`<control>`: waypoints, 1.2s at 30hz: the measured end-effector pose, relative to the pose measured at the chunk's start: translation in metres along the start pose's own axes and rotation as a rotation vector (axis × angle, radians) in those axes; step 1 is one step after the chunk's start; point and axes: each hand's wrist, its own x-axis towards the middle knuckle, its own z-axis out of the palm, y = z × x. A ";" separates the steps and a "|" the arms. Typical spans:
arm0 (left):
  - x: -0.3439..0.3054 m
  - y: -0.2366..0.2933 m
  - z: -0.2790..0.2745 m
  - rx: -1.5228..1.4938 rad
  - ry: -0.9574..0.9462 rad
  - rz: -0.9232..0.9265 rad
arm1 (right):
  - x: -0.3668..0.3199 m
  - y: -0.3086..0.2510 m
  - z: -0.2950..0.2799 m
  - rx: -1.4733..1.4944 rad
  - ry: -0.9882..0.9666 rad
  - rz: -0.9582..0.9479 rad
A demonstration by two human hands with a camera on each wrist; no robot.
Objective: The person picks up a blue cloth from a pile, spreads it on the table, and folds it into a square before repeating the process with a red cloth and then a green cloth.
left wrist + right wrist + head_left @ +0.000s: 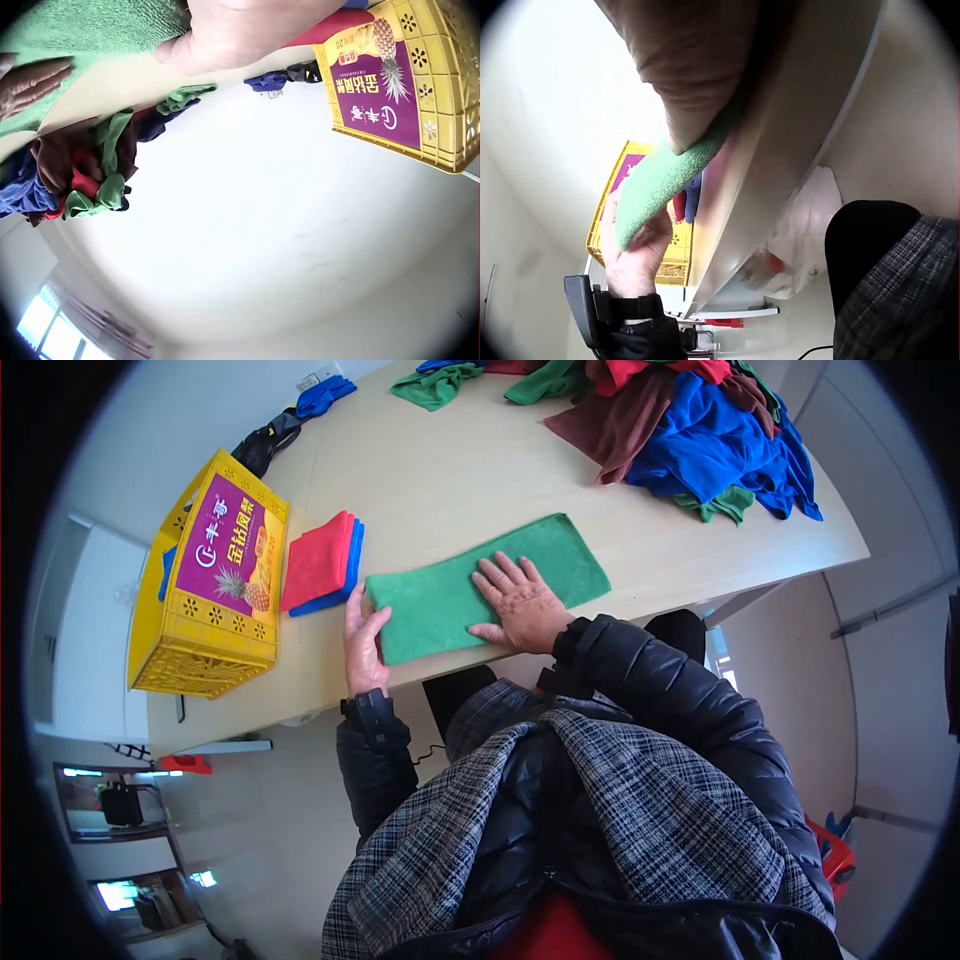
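Observation:
A green cloth point(430, 610), folded into a long rectangle, lies near the table's front edge. The right hand point(522, 605) rests flat on its right half with fingers spread. At the cloth's left end, the left hand point(365, 645) has its thumb and fingers around the short edge; in the right wrist view that hand point(637, 251) lies against the end of the cloth point(652, 187). In the left wrist view, part of the left hand point(247, 30) touches the green cloth point(105, 26). Left of it lie a folded red cloth point(318, 560) and a blue one point(353, 565).
A yellow crate point(205, 645) with a pineapple label stands at the table's left. A pile of loose blue, brown, red and green cloths point(700, 440) covers the back right. More green cloths point(435, 387) and a blue cloth point(325, 395) lie along the back of the table point(440, 490).

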 end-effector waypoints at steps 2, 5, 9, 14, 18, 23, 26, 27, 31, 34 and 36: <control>0.000 0.006 0.002 -0.036 0.004 0.061 | 0.004 -0.005 0.001 0.015 -0.033 -0.030; 0.003 0.014 0.003 -0.068 -0.023 0.045 | 0.003 -0.006 -0.007 0.056 -0.059 -0.070; 0.007 0.026 0.015 -0.079 -0.022 0.050 | -0.020 -0.008 -0.017 0.150 -0.068 -0.150; 0.021 0.043 0.067 -0.013 -0.042 0.090 | -0.049 0.002 -0.033 0.167 -0.112 -0.293; 0.043 0.023 0.118 0.153 -0.125 0.105 | -0.057 0.006 -0.037 0.158 -0.190 -0.360; 0.066 -0.034 0.174 0.588 -0.225 0.236 | -0.066 0.009 -0.025 0.140 -0.033 -0.410; 0.061 -0.055 0.202 0.807 -0.224 0.276 | -0.069 0.011 -0.038 0.144 -0.061 -0.411; 0.058 -0.061 0.209 0.916 -0.220 0.291 | -0.071 0.010 -0.042 0.152 -0.079 -0.414; 0.054 -0.082 0.221 1.118 -0.182 0.365 | -0.071 0.014 -0.034 0.177 -0.211 -0.437; 0.053 -0.087 0.222 1.125 -0.228 0.393 | -0.072 0.018 -0.018 0.218 -0.083 -0.449; 0.044 -0.075 0.225 1.130 -0.249 0.402 | -0.069 0.016 -0.026 0.242 -0.021 -0.456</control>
